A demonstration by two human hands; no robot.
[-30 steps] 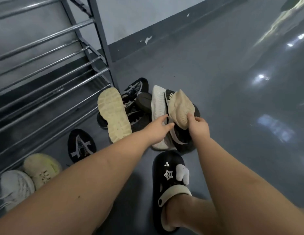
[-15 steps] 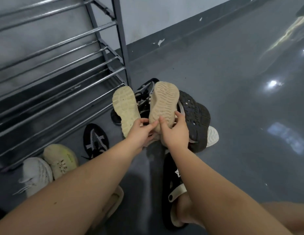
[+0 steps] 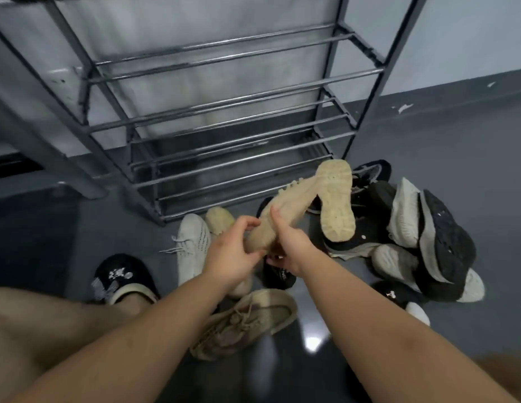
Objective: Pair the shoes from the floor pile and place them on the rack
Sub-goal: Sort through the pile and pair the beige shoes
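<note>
Both my hands hold a beige sneaker [image 3: 285,210] above the floor, sole side up, toe pointing up and right. My left hand [image 3: 234,251] grips its heel end and my right hand [image 3: 285,245] clasps its side. A matching beige sneaker [image 3: 247,321] lies on the floor below my arms. The pile [image 3: 413,237] of black, grey and cream shoes sits to the right, with a cream sole [image 3: 336,199] turned up. The grey metal rack [image 3: 224,135] stands straight ahead, its visible lower shelves bare.
A white sneaker [image 3: 192,245] and a pale yellow one [image 3: 218,221] lie by the rack's front foot. A black shoe [image 3: 278,276] lies under my right hand. My feet in black clogs are at left [image 3: 119,276] and right [image 3: 399,295]. The wall runs behind the rack.
The view has swung left, so the rack is now straight ahead and the pile at right. The beige sneaker has come away from the pile, held in both hands.
</note>
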